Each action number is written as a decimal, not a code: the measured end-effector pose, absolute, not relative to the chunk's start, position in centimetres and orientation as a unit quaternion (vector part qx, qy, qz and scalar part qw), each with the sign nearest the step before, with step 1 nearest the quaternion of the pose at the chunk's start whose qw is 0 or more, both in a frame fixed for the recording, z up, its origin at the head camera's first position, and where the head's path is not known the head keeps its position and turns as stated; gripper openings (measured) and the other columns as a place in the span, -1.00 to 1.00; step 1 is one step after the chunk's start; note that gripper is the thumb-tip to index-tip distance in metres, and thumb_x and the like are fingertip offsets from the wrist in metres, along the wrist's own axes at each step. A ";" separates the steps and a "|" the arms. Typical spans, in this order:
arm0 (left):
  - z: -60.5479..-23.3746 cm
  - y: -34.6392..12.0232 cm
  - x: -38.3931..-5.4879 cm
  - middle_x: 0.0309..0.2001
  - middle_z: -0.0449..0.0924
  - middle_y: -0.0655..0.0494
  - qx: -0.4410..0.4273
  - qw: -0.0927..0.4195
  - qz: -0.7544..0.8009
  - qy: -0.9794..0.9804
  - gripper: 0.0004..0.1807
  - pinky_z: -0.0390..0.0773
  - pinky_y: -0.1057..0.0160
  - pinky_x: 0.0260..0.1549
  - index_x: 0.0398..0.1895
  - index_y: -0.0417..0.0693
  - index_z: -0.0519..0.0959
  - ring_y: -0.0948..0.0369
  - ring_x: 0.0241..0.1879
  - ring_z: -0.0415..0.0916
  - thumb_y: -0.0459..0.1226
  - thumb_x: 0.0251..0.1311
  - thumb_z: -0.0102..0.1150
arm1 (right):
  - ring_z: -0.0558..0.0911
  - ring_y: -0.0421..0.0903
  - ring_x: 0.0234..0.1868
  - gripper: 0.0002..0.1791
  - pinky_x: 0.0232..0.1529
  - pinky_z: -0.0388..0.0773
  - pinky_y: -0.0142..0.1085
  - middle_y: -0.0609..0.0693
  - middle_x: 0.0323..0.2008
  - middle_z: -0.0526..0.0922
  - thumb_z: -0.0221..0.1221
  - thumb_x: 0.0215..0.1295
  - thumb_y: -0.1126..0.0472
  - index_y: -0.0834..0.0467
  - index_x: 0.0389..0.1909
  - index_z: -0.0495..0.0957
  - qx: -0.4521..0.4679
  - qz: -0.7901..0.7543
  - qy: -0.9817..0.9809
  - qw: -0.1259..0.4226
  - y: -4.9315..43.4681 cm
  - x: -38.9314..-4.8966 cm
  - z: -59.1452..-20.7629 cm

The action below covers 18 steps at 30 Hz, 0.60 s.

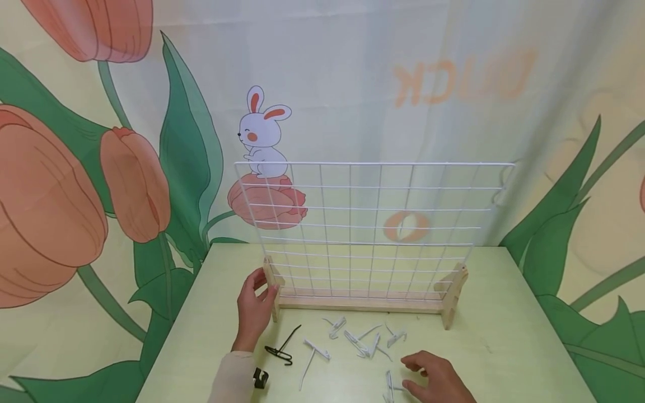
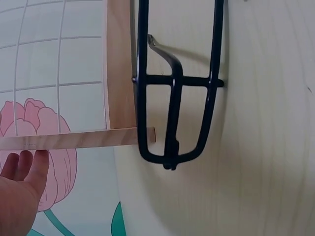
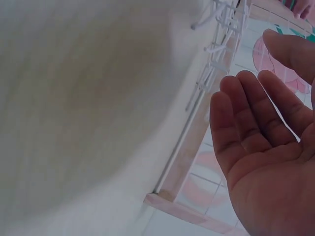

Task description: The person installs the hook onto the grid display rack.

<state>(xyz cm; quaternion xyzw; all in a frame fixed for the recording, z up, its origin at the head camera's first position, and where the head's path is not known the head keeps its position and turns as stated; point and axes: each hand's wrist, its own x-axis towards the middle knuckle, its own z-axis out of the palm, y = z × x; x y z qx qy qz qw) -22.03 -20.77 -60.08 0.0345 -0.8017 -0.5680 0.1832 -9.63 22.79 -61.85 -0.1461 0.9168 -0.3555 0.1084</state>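
Note:
A white wire grid rack [image 1: 373,226] stands upright in a wooden base [image 1: 353,303]. My left hand [image 1: 255,305] holds the base's left wooden foot [image 1: 272,285], thumb at the front and fingers behind; in the left wrist view its fingertips meet the edge of that foot [image 2: 74,139]. Near the left wrist lies a black wire hook [image 1: 279,352], large in the left wrist view. My right hand [image 1: 435,378] hovers over the table with relaxed, slightly bent fingers and nothing in them. Beside its thumb is a white wire hook [image 1: 389,386].
Several more white hooks lie in front of the base, among them one at the left [image 1: 316,351] and one at the right [image 1: 396,336]. The pale table [image 1: 509,347] ends at a curtain [image 1: 332,84] printed with tulips and a rabbit.

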 end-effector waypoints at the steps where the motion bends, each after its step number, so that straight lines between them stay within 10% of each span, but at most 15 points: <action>1: -60.1 -20.7 -22.1 0.29 0.54 -0.04 0.033 0.185 -0.570 -0.800 -0.40 0.66 -0.01 0.21 0.47 -0.01 0.40 -0.02 0.34 0.53 -0.29 0.42 0.34 | 0.70 -0.15 -0.10 -0.56 -0.15 0.67 -0.32 -0.12 -0.09 0.75 0.50 0.24 0.03 0.08 0.08 0.68 -0.145 -0.354 0.917 0.114 22.7 -9.7 -62.0; 18: -59.9 -20.8 -22.9 0.16 0.68 0.00 0.051 0.202 -0.565 -0.798 -0.59 0.73 0.13 0.08 0.28 0.01 0.57 0.06 0.19 0.64 -0.32 0.41 0.33 | 0.67 -0.30 -0.14 -0.80 -0.11 0.61 -0.34 -0.19 -0.20 0.76 0.47 0.26 0.08 0.05 -0.16 0.77 -0.175 -0.370 0.897 0.168 22.5 -10.3 -64.4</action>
